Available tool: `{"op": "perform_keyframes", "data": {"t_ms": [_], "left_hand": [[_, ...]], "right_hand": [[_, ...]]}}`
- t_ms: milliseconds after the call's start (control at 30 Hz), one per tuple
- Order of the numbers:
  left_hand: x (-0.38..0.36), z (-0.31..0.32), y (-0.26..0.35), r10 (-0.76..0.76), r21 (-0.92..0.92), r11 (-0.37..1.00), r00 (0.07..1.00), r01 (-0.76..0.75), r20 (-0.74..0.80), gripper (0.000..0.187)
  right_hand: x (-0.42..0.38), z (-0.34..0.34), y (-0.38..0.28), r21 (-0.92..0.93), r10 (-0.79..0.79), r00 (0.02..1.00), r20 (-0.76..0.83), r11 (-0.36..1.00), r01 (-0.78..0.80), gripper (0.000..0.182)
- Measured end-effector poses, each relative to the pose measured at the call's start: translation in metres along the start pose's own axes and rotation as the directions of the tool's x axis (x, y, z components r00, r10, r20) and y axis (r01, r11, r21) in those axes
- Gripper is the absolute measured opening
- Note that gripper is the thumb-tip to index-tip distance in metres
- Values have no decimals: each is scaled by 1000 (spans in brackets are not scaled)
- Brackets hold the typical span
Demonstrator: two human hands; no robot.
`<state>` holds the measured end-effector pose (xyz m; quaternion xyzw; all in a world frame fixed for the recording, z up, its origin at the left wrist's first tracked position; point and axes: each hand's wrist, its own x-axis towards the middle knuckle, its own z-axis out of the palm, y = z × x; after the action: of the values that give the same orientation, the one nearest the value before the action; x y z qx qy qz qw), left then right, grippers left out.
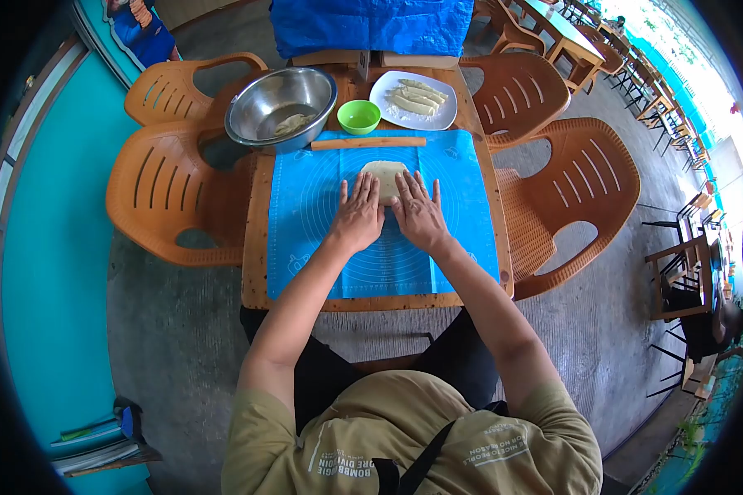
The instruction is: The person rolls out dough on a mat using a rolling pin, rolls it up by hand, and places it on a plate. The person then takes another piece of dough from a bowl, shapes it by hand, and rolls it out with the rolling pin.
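A flattened piece of pale dough lies on the blue baking mat, which has white printed circles. My left hand rests flat with fingers stretched out, its fingertips at the dough's left edge. My right hand lies likewise at the right edge, fingers spread and touching the dough. Neither hand grips anything. Just beyond the dough, a wooden rolling pin lies crosswise on the mat's far part. The dough's near edge is partly covered by my hands.
A steel bowl with some dough inside stands at the back left of the wooden table. Beside it are a small green bowl and a white plate holding several floured dough strips. Orange chairs flank both sides.
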<state>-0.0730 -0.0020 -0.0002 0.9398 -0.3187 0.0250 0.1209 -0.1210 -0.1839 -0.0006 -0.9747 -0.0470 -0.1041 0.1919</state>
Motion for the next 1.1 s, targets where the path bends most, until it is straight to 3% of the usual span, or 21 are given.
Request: {"op": "perform_keyframes", "data": {"t_ms": [167, 300, 833, 1100], "left_hand": [[-46, -5, 18, 119, -3, 993, 986, -121, -115, 61], [-62, 2, 27, 166, -64, 983, 979, -174, -122, 58], [-30, 14, 38, 83, -63, 994, 994, -87, -75, 74], [-9, 20, 37, 32, -14, 999, 995, -33, -93, 73]], "right_hand": [[-59, -17, -21, -37, -91, 994, -54, 995, 89, 63], [-105, -17, -37, -34, -118, 991, 57, 992, 120, 59], [-121, -9, -38, 5, -105, 991, 88, 995, 105, 61], [-122, -9, -38, 0, -105, 991, 87, 994, 105, 61]]}}
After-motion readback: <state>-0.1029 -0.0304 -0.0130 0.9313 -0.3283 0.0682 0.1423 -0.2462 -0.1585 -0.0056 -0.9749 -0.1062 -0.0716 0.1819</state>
